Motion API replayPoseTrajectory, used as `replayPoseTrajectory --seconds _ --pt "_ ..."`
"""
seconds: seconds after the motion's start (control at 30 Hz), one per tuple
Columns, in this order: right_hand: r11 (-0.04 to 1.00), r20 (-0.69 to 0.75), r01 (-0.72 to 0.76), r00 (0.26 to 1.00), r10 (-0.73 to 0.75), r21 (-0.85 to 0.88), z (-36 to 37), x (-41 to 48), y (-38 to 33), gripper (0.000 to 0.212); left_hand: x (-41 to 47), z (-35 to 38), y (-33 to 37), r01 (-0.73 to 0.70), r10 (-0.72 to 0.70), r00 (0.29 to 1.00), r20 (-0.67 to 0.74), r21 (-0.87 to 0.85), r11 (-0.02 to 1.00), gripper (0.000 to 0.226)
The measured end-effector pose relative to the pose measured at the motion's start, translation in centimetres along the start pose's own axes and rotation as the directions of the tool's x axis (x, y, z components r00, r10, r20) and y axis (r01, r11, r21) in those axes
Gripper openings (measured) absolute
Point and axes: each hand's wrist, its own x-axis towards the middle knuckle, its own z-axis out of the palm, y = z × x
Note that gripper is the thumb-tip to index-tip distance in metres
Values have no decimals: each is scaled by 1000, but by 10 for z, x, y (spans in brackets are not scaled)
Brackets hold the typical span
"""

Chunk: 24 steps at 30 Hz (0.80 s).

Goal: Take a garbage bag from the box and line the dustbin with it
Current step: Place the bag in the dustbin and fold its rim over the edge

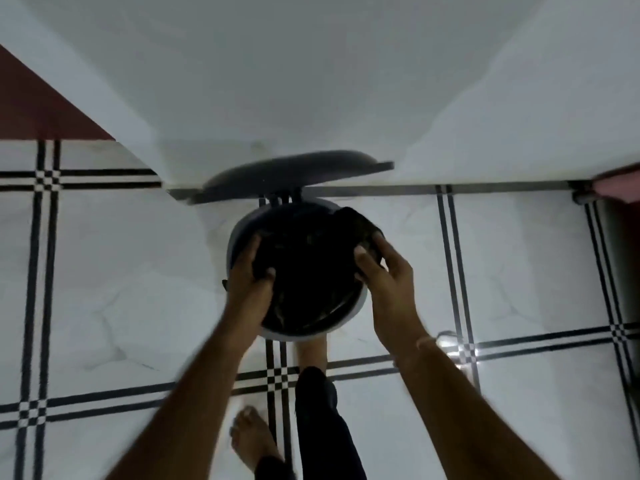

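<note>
Head view looks straight down on a round white dustbin [358,308] standing on the floor [138,271], close to a pale wall [311,81]. Its dark, shallow-domed lid [294,171] is tipped up on a hinge at the far side, toward the wall. Inside the bin lies a black garbage bag [308,271], thin, glossy and crumpled, filling most of the round opening; a bunched fold of it rises over the far-right part of the rim.

The left hand [251,277] sits on the near-left rim, its grip closed on the bag's edge, thumb inside the opening and fingers curled over the film. The right hand [384,268] is at the right rim, its grip also pinched on the bunched black plastic, thumb pressed against the bag with the other fingers partly spread behind it. Both forearms are bare.

The floor is smooth, glossy white tile with a faint marbled pattern, crossed by paired black lines that meet in small chequered squares. A bare foot [251,441] stands on the tile below the bin, beside a leg in dark trousers [322,420].
</note>
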Motion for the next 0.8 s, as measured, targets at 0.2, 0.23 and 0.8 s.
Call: replayPoseTrajectory --seconds 0.2,0.23,0.8 --pt "999 -82 -28 996 29 16 -16 44 38 42 -8 -55 -50 34 -81 985 -151 -288 957 68" --pt "999 -104 -29 994 31 15 -22 49 41 41 -2 -61 -54 57 -117 976 -181 -308 950 69" --pt "1000 -49 26 998 -25 12 -46 57 36 35 31 -93 -84 -31 28 1000 -14 -283 959 54"
